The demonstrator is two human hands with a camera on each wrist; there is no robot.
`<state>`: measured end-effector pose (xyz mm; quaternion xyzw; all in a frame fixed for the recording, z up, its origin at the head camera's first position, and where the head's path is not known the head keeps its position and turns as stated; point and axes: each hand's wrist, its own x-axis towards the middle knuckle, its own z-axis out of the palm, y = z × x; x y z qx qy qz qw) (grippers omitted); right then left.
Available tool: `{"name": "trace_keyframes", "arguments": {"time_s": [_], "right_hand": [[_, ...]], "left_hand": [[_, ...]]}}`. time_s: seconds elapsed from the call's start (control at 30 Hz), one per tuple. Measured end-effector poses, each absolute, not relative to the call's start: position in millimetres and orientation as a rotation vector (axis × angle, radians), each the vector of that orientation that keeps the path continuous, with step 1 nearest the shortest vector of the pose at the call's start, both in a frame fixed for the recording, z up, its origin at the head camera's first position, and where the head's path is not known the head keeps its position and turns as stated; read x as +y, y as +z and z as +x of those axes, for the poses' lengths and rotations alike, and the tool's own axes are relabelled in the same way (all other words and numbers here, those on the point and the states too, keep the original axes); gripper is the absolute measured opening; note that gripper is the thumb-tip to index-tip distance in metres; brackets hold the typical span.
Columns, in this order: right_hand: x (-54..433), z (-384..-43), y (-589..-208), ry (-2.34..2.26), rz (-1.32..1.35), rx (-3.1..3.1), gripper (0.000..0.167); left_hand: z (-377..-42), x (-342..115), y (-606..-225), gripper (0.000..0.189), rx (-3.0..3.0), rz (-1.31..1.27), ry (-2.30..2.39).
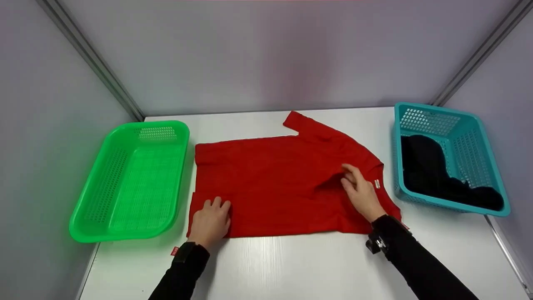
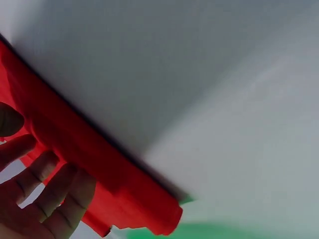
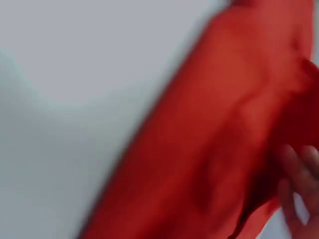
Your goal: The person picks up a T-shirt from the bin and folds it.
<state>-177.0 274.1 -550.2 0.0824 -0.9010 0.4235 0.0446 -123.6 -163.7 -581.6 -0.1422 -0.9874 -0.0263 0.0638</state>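
A green basket (image 1: 145, 183) is set at the left of the head frame, and a teal basket (image 1: 468, 154), in which black cloth (image 1: 424, 162) is held, is seen at the upper right. The middle is occupied by a red garment (image 1: 258, 166), laid flat with its lower part folded over and one sleeve stretched toward the top.

The white tabletop (image 1: 266, 266) is bounded by a back wall (image 1: 266, 54) across the top and by side walls at left and right. A narrow strip of tabletop is left between the garment and each basket; a broader stretch is seen at bottom centre.

The garment's lower left corner is touched by the left hand (image 1: 212, 221), its fingers loosely bent, with nothing seen pinched. The right hand (image 1: 362, 193) is placed over a raised fold at centre right; its thumb and fingers are held apart, though whether cloth is touched cannot be told. In the right wrist view these fingers are blurred.
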Motion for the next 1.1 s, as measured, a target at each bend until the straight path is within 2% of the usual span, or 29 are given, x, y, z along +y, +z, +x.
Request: {"name": "trace_keyframes", "arguments": {"time_s": [0.07, 0.13, 0.27, 0.53, 0.7, 0.8, 1.0, 1.1], "right_hand": [[272.1, -178.4, -548.3, 1.295, 0.36, -2.794, 0.057], [270.5, -178.2, -549.9, 1.19, 0.464, -2.885, 0.062], [269.0, -178.0, -560.5, 0.898, 0.521, -3.056, 0.054], [273.3, -189.1, -571.3, 0.54, 0.443, -3.036, 0.052], [274.0, -195.7, -572.3, 0.379, 0.37, -2.994, 0.057], [274.5, -197.5, -573.5, 0.333, 0.298, -3.039, 0.049], [279.9, -205.8, -570.8, 0.399, 0.339, -3.055, 0.014], [282.5, -208.4, -567.5, 0.521, 0.387, -3.101, 0.017]], "left_hand": [[-125.5, -163.1, -582.0, 0.028, -2.975, -0.408, -0.085], [-128.0, -161.7, -582.3, 0.026, -2.96, -0.389, -0.079], [-137.1, -157.7, -582.2, 0.028, -2.933, -0.373, -0.133], [-157.5, -155.8, -579.5, 0.062, -3.13, -0.144, -0.361], [-166.1, -156.7, -574.8, 0.071, -3.174, -0.099, -0.364], [-168.3, -157.2, -573.7, 0.066, -3.184, -0.093, -0.373], [-168.2, -159.9, -577.4, 0.042, -3.106, -0.145, -0.404], [-168.4, -161.3, -577.4, 0.036, -3.062, -0.21, -0.434]]}}
